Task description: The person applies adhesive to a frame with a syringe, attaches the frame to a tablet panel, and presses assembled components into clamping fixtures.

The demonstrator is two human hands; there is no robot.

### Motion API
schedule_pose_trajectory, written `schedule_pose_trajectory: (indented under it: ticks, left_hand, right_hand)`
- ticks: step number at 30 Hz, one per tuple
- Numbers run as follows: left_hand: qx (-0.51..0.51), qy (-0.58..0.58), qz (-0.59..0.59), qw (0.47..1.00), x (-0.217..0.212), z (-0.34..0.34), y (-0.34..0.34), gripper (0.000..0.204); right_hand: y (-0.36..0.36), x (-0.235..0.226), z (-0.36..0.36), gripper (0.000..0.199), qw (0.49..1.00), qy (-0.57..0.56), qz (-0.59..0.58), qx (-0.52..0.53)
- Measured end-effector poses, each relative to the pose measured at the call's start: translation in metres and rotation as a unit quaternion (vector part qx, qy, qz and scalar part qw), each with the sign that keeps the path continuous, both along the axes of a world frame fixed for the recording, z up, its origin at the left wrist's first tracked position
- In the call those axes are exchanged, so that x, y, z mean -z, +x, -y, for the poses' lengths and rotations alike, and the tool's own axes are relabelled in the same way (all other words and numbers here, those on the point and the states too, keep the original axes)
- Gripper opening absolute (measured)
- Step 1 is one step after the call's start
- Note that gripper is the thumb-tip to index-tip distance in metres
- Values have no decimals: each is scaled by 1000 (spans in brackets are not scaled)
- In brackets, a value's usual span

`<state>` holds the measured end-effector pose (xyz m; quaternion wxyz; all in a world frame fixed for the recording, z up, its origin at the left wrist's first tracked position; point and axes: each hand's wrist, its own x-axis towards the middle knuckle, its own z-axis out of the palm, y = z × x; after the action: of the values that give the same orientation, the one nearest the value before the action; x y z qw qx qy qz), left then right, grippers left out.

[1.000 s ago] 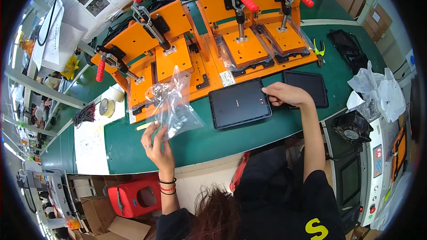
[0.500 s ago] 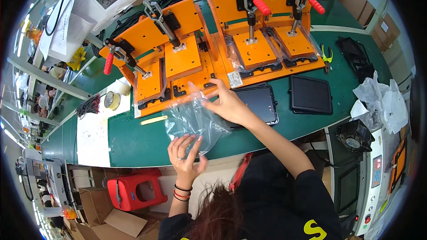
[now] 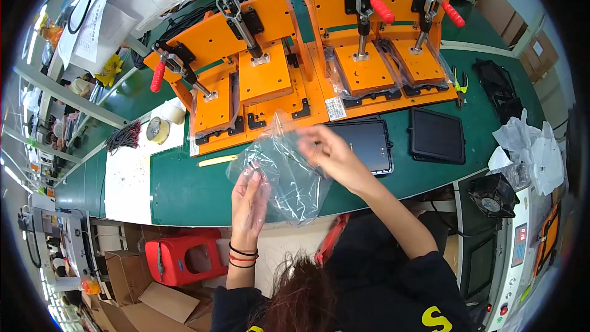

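A clear plastic bag hangs spread between my hands over the front edge of the green bench. My left hand grips its left side, thumb in front and fingers partly seen through the film. At the bag's upper right edge, my right hand has its fingers bent in a pinch against the film. Just beyond the bag stands an orange clamping fixture with red-handled toggle clamps. A black flat panel lies behind my right hand, and a second black framed panel rests farther right.
A yellow strip-like tool lies left of the bag. Farther left are a tape roll and a wire bundle on white paper. Yellow-green pliers, crumpled plastic and a black fan are at right. A red stool stands below.
My left hand has moved up and turned, now gripping the bag's side. My right hand's fingers have curled in, and the bag has opened out downward and to the right.
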<state>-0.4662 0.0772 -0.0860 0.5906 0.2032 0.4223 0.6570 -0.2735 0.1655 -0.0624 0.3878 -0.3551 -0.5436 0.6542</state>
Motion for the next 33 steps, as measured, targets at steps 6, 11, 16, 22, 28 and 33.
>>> schedule_pose_trajectory:
  ticks: [6, 11, 16, 22, 28, 33]
  left_hand:
    - [-48, 57, -37, 997, 4, -2, -21, 20]
    - [-108, 6, -179, 978, 19, 7, -83, 25]
    - [-37, 18, -246, 968, 35, 13, -102, 40]
    - [-48, 37, -571, 818, 22, -1, -112, 45]
    - [-6, -28, -651, 759, 36, 10, -159, 37]
    - [14, 22, -623, 782, 32, 17, -152, 42]
  right_hand:
    - [25, -2, -15, 25, 992, -106, -65, -16]
    - [32, 3, -16, 30, 997, -67, -40, 28]
    - [-33, 44, 38, 65, 974, 193, 107, -47]
    - [-88, 72, 70, 41, 927, 307, 212, -24]
    - [-79, 91, 52, 26, 949, 288, 123, 32]
    - [-82, 60, 44, 37, 907, 356, 225, -8]
